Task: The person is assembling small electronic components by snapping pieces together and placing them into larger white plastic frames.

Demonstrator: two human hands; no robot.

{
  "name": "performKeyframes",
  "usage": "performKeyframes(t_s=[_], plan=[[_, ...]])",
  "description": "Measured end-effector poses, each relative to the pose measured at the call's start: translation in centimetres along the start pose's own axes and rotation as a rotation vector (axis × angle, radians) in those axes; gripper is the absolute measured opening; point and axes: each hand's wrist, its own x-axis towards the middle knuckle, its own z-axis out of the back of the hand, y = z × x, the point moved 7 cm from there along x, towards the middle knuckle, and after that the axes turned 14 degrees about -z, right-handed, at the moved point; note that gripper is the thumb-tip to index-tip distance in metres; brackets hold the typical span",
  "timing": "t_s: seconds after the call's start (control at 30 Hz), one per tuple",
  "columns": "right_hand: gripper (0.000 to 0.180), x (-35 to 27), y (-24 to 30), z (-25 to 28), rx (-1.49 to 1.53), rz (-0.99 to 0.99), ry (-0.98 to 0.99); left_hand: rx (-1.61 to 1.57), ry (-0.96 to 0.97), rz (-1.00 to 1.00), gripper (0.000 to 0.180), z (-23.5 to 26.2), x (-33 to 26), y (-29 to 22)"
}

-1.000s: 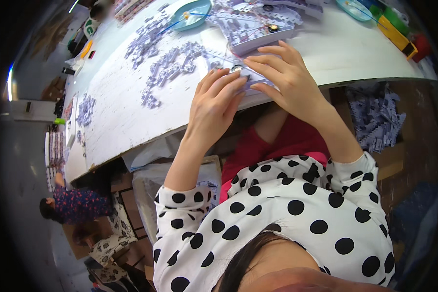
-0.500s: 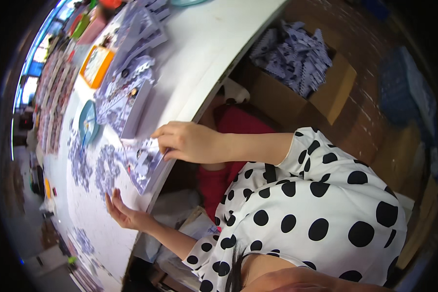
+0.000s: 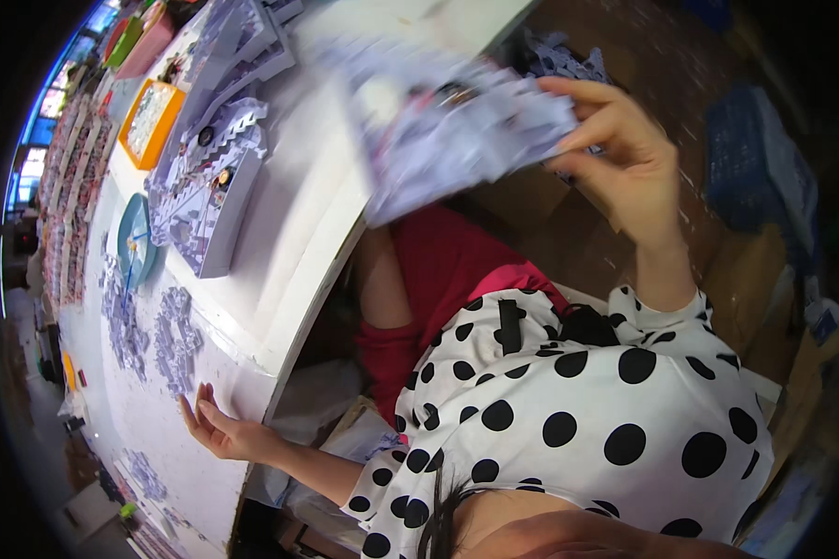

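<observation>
My right hand (image 3: 625, 154) is raised beyond the table's edge, thumb and fingers pinched on one end of a lilac-white printed card (image 3: 466, 130). Motion smears the card; its surface shows some dark and red patches, and I cannot tell whether it is one piece or several. My left hand (image 3: 219, 429) hovers at the table's near side, fingers loosely apart with nothing in them. Nearest to it is a pile of lilac jagged-edged pieces (image 3: 175, 340). Farther up the table stands an open lilac tray (image 3: 228, 228) full of similar jagged pieces and small dark round bits.
A light blue dish (image 3: 132, 244) with a thin blue stick and an orange box (image 3: 146, 123) of white bits stand on the white table (image 3: 322, 200). Below its edge, a cardboard box holds more jagged pieces (image 3: 569, 61). A blue crate (image 3: 760, 158) is at the right.
My right hand has lifted the lilac-white card from the table's edge and swung it up and right. My left hand has shifted slightly left and down, still empty.
</observation>
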Motion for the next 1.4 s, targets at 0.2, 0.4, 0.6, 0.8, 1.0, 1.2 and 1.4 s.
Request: performKeyframes(t_s=[0.2,0.4,0.6,0.8,1.0,1.2,1.4], plan=[[0.010,2.2,-5.7,5.1,-0.001,-0.096,-0.254,0.037,0.071,0.019,0.032,-1.7,-0.8,0.1],[0.012,9.7,-12.0,3.0,-0.072,-0.193,-0.258,0.014,0.073,0.054,0.033,-1.4,-1.3,-0.5],[0.022,15.2,-9.2,-0.3,-0.594,0.029,-0.452,0.036,0.042,0.077,0.033,-1.0,-1.6,-0.4],[0.021,14.2,3.2,-15.7,-0.354,0.544,-0.043,0.189,0.077,0.011,0.031,-1.4,-1.4,-1.5],[0.019,10.2,5.7,-25.0,-0.444,0.660,0.258,0.171,0.079,-0.030,0.029,-2.2,-1.5,-1.9],[0.013,10.0,4.6,-26.9,-0.501,0.584,0.352,0.198,0.082,-0.068,0.029,-2.0,-1.2,-2.1],[0.011,9.6,5.3,-26.0,-0.341,0.592,0.349,0.208,0.099,-0.094,0.028,-1.8,-1.3,-2.1]])
